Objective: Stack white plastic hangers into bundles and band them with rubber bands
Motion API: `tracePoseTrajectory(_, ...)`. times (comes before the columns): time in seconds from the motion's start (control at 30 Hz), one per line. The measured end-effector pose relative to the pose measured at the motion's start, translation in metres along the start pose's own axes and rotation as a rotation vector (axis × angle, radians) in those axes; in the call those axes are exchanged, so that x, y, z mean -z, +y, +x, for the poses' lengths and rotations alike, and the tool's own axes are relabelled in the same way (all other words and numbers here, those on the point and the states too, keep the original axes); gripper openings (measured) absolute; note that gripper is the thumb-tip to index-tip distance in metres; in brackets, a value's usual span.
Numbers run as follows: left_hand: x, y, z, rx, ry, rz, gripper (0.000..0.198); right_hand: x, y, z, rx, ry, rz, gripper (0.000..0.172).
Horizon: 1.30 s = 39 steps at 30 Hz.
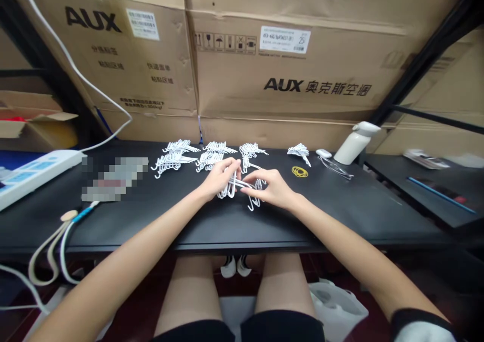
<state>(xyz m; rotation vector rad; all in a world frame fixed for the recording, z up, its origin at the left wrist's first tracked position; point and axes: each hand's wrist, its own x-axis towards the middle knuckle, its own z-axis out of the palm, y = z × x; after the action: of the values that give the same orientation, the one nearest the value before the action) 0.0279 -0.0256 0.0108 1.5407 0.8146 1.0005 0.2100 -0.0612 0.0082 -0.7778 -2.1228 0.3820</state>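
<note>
Over the middle of the black desk (pixel 181 216), my left hand (pixel 223 177) is closed on a bundle of white wire hooks (pixel 228 189). My right hand (pixel 271 186) pinches the right side of the same bundle between thumb and fingers, and several curved hook ends hang below it. Behind my hands lie piles of similar white hooks: one group at the left (pixel 174 159), another beside it (pixel 212 156), and a third (pixel 251 151) just beyond my fingers. A smaller bunch of hooks (pixel 299 151) rests farther right. Yellow rubber bands (pixel 300 171) lie near it.
A white bottle (pixel 353 144), a small white case (pixel 323 154) and a thin looped item (pixel 336 166) are at the back right. To the left are a white power strip (pixel 41 173) and a blurred-out object (pixel 115 179) with a cord. Cardboard (pixel 242 100) walls the desk's back.
</note>
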Motion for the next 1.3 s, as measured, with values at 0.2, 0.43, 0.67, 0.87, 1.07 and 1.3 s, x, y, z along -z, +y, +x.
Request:
tracePoseTrajectory(0.2, -0.003, 0.002, -0.001, -0.103, 0.016, 0.043, 0.032, -0.008, -0.002, 0.0, -0.04, 0.052, 0.044, 0.016)
tracePoseTrajectory(0.43, -0.004, -0.002, -0.001, -0.142, 0.059, 0.163, 0.029, -0.017, 0.006, -0.002, -0.228, 0.116, 0.224, 0.011)
tracePoseTrajectory(0.67, -0.004, -0.005, 0.001, -0.145, 0.101, 0.15, 0.03, -0.021, 0.011, -0.002, -0.262, 0.145, 0.28, 0.013)
tracePoseTrajectory(0.87, -0.005, -0.005, 0.003, -0.109, 0.112, 0.021, 0.036, -0.022, 0.001, -0.003, -0.215, 0.133, 0.266, 0.019)
tracePoseTrajectory(1.07, -0.007, -0.007, 0.004, -0.043, 0.128, -0.091, 0.036, -0.023, 0.0, -0.001, -0.046, 0.2, 0.108, 0.014)
tracePoseTrajectory(1.3, -0.004, 0.002, 0.005, 0.115, 0.062, -0.345, 0.043, -0.019, 0.0, -0.001, -0.011, 0.224, 0.05, 0.01)
